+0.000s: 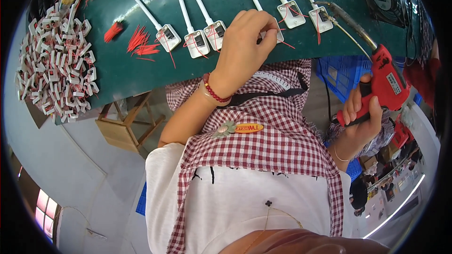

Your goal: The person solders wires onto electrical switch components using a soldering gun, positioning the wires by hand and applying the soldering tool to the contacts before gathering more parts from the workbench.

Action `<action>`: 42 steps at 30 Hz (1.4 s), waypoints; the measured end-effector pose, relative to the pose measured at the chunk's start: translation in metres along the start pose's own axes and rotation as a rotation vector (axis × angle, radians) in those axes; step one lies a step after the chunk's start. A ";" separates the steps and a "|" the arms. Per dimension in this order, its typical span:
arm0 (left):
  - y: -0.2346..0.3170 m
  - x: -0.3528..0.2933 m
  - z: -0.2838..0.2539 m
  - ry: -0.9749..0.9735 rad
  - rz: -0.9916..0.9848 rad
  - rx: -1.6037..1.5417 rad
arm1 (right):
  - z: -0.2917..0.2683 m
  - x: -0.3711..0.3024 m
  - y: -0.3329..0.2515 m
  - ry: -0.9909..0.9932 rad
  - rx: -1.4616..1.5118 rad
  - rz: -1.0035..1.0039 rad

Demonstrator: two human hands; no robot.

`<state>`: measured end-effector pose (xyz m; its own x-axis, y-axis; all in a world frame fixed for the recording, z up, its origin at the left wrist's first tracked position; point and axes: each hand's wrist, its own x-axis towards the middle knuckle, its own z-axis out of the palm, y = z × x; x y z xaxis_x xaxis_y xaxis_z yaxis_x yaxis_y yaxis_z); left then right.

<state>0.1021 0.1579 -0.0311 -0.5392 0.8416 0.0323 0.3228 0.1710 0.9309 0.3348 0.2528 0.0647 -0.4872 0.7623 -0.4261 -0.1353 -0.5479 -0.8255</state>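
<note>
Hands split: my left hand pinches a white plug piece on the green table, while my right hand grips the red soldering gun (tip angled toward it).

The single head-worn fisheye view looks steeply down the person's own chest and checked apron, close to the body, toward the green surface curving along the frame's top edge, with the floor and a wooden stool below it.
</note>
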 end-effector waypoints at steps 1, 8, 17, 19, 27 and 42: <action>-0.002 0.000 -0.001 -0.020 0.026 0.030 | 0.001 -0.002 -0.001 0.024 -0.052 0.020; 0.002 0.000 -0.001 0.109 0.223 0.370 | 0.010 -0.013 -0.005 0.010 -0.186 0.075; 0.009 0.007 -0.034 -0.182 0.106 0.368 | 0.018 -0.015 -0.003 -0.019 -0.228 0.202; 0.001 0.009 -0.033 -0.215 0.151 0.295 | 0.019 -0.013 -0.003 -0.034 -0.204 0.218; -0.003 0.015 -0.026 -0.238 0.165 0.175 | 0.019 -0.013 -0.002 -0.029 -0.190 0.229; 0.000 0.018 -0.029 -0.271 0.155 0.141 | 0.027 -0.012 -0.006 0.006 -0.212 0.300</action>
<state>0.0697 0.1580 -0.0203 -0.2553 0.9653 0.0540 0.4990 0.0837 0.8625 0.3179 0.2380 0.0847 -0.4731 0.5811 -0.6622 0.1951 -0.6639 -0.7220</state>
